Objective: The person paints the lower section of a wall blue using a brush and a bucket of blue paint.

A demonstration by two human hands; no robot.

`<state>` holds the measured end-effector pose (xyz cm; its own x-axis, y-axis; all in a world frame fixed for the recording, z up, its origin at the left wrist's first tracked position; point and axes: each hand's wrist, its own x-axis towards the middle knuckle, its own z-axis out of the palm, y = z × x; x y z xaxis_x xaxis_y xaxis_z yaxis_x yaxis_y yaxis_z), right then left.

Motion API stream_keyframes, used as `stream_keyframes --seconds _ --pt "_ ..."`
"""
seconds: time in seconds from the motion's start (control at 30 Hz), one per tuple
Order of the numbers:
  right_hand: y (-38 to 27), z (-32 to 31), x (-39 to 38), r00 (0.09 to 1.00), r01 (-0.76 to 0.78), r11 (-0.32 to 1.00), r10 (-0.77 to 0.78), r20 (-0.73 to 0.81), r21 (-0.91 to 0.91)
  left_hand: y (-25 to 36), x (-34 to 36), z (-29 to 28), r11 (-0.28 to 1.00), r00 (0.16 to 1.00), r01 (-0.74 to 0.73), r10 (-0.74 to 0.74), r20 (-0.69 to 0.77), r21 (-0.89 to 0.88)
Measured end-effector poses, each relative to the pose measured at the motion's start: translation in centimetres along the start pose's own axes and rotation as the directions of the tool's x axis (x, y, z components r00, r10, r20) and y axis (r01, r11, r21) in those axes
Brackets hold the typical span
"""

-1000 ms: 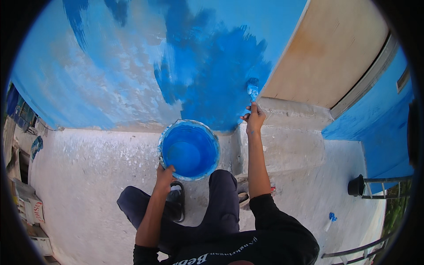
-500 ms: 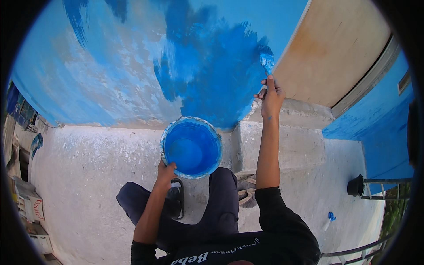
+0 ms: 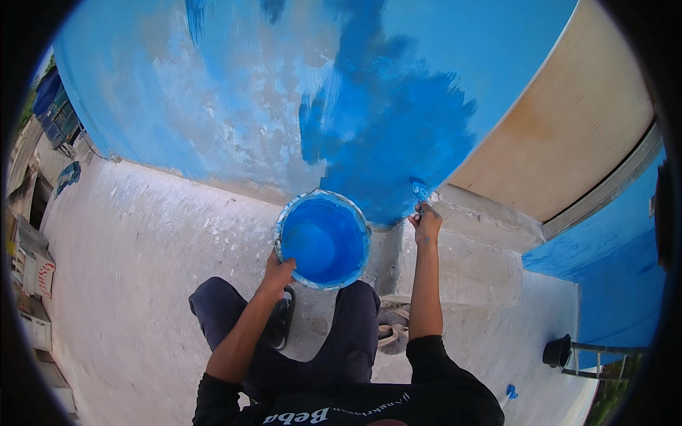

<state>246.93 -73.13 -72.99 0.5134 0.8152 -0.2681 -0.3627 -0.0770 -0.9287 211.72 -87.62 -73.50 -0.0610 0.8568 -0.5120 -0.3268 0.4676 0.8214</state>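
My right hand grips a paintbrush smeared with blue paint. Its bristles are at the lower right part of a fresh dark-blue patch on the wall. With the thumb over its rim, my left hand holds a round bucket above my knees. Blue paint coats the bucket's inside, and a pool of it shows at the bottom. Left of the dark patch, the wall is pale blue with worn grey areas.
A concrete step stands right of the bucket, below a beige door panel. Sandals lie near my right knee. Farther right are a black bucket and a ladder. Boxes line the left edge.
My right hand has brought the paintbrush down along the dark patch's right side, close to the step. The view has shifted, while my left hand keeps hold of the bucket.
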Motion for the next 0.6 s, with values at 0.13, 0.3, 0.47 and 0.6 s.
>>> stream_keyframes --seconds 0.13,0.3,0.47,0.6 --pt "-11.1 3.5 -2.4 0.955 0.274 0.958 -0.281 0.094 0.082 0.4 -0.1 -0.3 0.999 1.000 0.030 -0.030 0.002 0.038" --pt "-16.3 7.7 -6.3 0.814 0.537 0.823 -0.563 0.141 0.186 0.9 -0.1 -1.0 0.998 0.999 0.043 -0.043 -0.013 0.051" --pt "-5.3 8.6 -3.9 0.931 0.307 0.947 -0.320 0.177 0.098 3.3 -1.9 1.0 0.999 0.996 -0.010 0.007 -0.092 -0.036" --pt "7.5 7.0 -3.9 0.987 0.008 0.981 0.024 0.160 -0.195 2.9 -2.2 0.1 0.993 0.990 -0.056 0.041 -0.138 -0.106"
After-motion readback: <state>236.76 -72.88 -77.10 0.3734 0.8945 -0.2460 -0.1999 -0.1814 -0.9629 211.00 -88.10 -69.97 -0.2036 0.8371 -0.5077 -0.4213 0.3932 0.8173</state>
